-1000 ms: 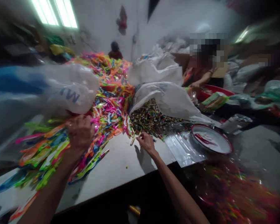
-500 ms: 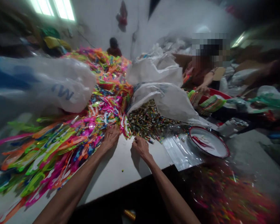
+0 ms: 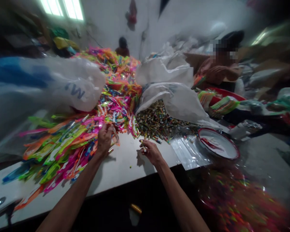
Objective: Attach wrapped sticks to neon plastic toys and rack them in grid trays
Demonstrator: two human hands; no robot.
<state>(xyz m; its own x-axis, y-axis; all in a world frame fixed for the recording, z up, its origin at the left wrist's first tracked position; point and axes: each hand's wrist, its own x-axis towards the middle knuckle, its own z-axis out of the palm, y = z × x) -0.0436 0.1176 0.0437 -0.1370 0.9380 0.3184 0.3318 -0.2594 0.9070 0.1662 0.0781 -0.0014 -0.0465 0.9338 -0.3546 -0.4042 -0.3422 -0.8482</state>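
My left hand (image 3: 103, 139) is lifted just above the white table (image 3: 120, 167), its fingers closed on a thin bright plastic strip pulled from the big heap of neon strips (image 3: 87, 129). My right hand (image 3: 151, 151) hovers over the table's front part, pinching a small dark stick between thumb and fingers. Right behind it lies a pile of small dark cylinders (image 3: 157, 124) spilling from a white sack (image 3: 176, 103).
A large white bag (image 3: 70, 85) lies over the strips at the left. Clear sleeves (image 3: 188, 149) and a red-rimmed bowl (image 3: 218, 146) sit to the right. A person (image 3: 217, 69) works across the table beside a red basin (image 3: 226, 95); another sits far behind.
My left hand rose off the strip heap with a strip in its fingers and drew back. My right hand pulled back from the cylinder pile, holding a small stick.
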